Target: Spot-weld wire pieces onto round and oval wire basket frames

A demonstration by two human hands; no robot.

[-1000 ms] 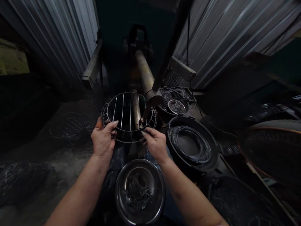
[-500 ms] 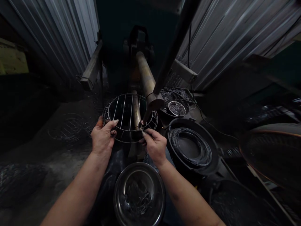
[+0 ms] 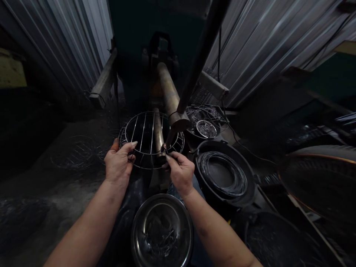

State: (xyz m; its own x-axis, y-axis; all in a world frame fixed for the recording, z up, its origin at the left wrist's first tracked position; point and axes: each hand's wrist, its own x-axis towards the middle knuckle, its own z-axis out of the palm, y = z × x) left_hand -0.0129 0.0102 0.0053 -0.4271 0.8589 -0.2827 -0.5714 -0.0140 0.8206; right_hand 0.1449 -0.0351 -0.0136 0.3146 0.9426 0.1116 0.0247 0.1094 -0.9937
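Wire basket (image 3: pixel 151 139): frame centre, partly crossed by a dark rod (image 3: pixel 194 66).
Left hand (image 3: pixel 118 165): fingers curled over its left rim.
Right hand (image 3: pixel 180 170): pinching its near rim; contact dim.

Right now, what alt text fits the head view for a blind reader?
The left hand and right hand grip the near rim of a round wire rack under a machine arm. A steel bowl of wire bits sits between the forearms; a black tub of wire rings lies right.

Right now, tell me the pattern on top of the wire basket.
Parallel straight bars across a round ring, on the wire basket; head view.
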